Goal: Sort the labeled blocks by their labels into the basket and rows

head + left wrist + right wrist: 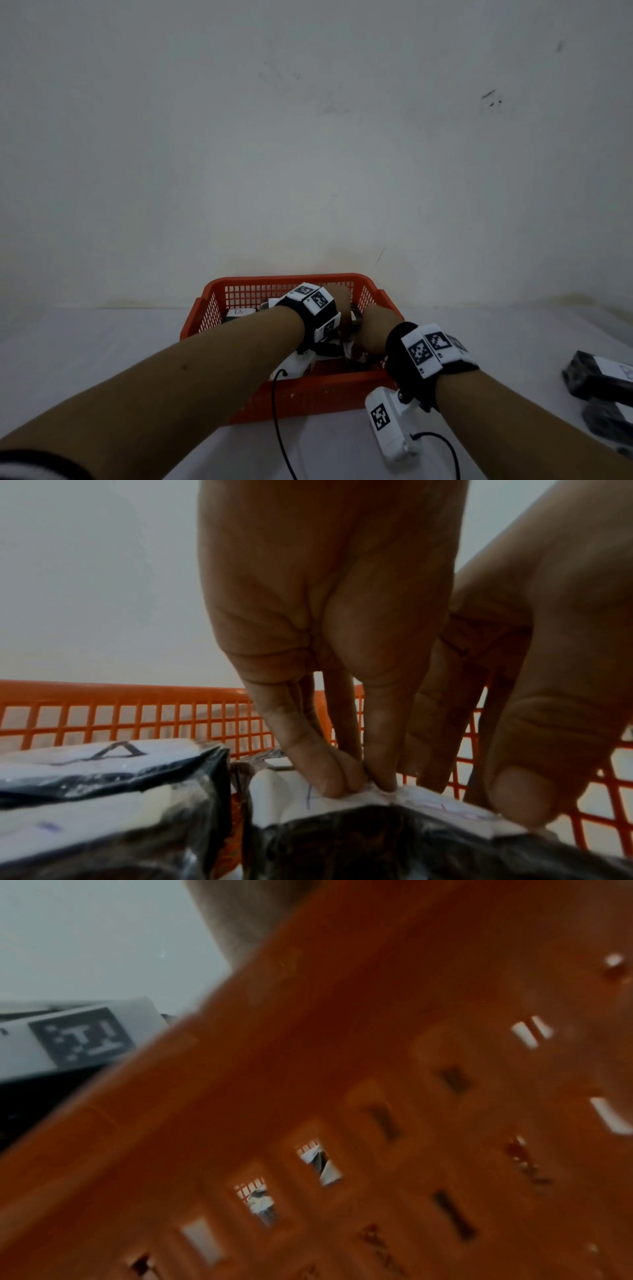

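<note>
Both hands inside orange plastic mesh basket [219,310]. Left hand [329,631] fingertips [337,783] pinch white-labelled black wrapped block [377,829], likely lifting for sorting. Right hand [375,330] alongside; grip cannot tell. Sorted black blocks [597,377] wait on white counter [85,342].

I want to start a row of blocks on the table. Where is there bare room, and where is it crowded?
Bare white table lies left of the orange basket, up to the wall. Right of the basket, a narrower patch ends at the dark blocks. Inside the basket it is crowded: wrapped blocks plus both hands, left hand and right hand.
</note>
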`<control>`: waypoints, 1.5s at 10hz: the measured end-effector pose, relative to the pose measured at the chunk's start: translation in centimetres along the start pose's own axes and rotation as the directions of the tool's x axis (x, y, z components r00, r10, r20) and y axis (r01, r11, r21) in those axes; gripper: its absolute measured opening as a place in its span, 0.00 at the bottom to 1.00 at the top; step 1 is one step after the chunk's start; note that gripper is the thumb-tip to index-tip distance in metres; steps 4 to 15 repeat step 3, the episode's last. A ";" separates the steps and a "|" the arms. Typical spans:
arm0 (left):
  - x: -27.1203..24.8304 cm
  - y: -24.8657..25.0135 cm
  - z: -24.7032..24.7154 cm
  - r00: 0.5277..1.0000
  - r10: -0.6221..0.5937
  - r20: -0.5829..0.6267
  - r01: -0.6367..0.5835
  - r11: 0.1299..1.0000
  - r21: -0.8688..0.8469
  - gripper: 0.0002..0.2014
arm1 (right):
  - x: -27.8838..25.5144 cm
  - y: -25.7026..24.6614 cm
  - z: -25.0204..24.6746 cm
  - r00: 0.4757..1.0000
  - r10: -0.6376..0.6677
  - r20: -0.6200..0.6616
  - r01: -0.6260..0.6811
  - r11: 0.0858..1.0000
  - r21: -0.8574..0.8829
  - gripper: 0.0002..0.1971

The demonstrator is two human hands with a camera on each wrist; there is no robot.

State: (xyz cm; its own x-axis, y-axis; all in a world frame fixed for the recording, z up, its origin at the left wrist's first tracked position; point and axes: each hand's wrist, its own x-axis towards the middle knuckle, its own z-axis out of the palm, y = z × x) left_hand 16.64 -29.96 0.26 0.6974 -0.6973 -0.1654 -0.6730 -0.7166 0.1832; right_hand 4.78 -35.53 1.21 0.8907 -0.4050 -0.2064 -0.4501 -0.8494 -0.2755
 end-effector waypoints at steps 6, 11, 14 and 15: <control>-4.0 -1.1 -4.6 0.994 0.054 -0.097 -0.074 0.973 -0.220 0.12 | -1.7 0.7 -2.1 0.924 -0.108 -0.367 0.124 0.992 0.018 0.11; -4.0 -1.1 -4.6 0.994 0.054 -0.097 -0.074 0.973 -0.220 0.12 | -1.7 0.7 -2.1 0.924 -0.108 -0.367 0.124 0.992 0.018 0.11; -4.0 -1.1 -4.6 0.994 0.054 -0.097 -0.074 0.973 -0.220 0.12 | -1.7 0.7 -2.1 0.924 -0.108 -0.367 0.124 0.992 0.018 0.11; -4.0 -1.1 -4.6 0.994 0.054 -0.097 -0.074 0.973 -0.220 0.12 | -1.7 0.7 -2.1 0.924 -0.108 -0.367 0.124 0.992 0.018 0.11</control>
